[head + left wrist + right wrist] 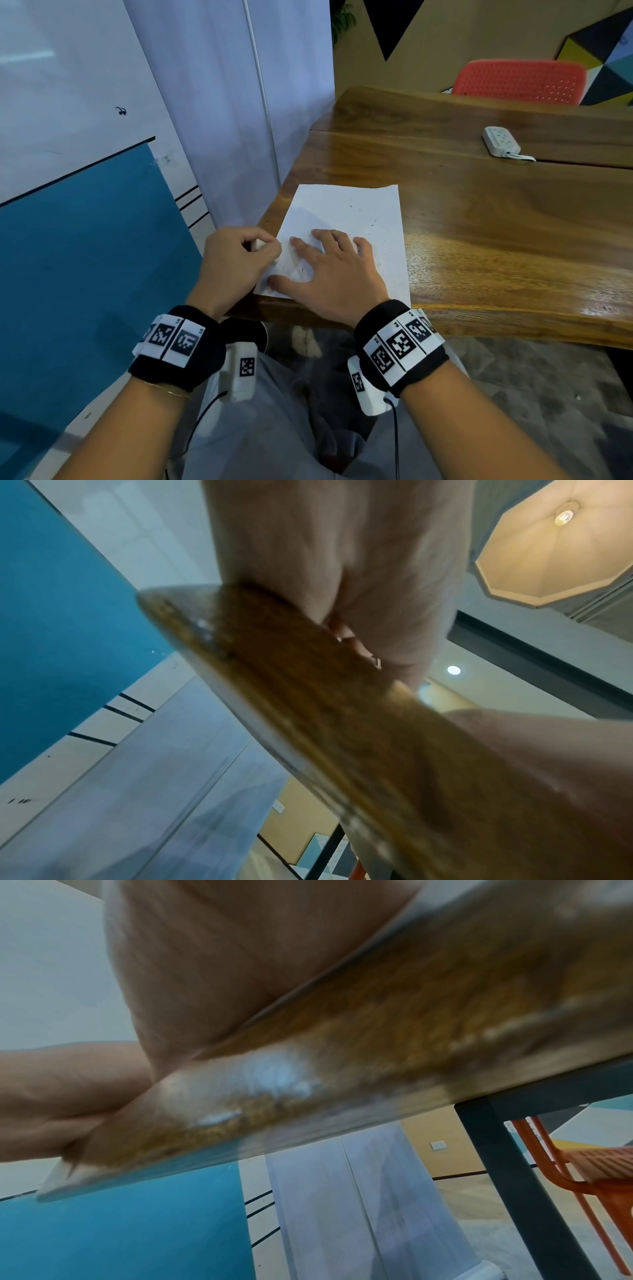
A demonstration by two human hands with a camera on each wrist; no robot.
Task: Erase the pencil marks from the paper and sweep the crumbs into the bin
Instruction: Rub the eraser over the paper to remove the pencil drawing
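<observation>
A white sheet of paper [356, 212] lies at the near left corner of the wooden table [479, 212]. Dark eraser crumbs [371, 222] are scattered over its upper right part, and faint pencil marks show near my fingers. My left hand [239, 257] pinches a small white eraser [259, 244] at the paper's left edge. My right hand [329, 267] lies flat on the sheet with fingers spread, holding it down. Both wrist views are blurred; they show the left palm [342, 561] and the right palm [222, 961] above the table's edge. No bin is in view.
A white power strip [500, 141] lies on the table at the far right. A red mesh chair [520, 80] stands behind the table. A blue and white wall [85, 240] is close on the left. A dark table leg [514, 1177] stands below the tabletop.
</observation>
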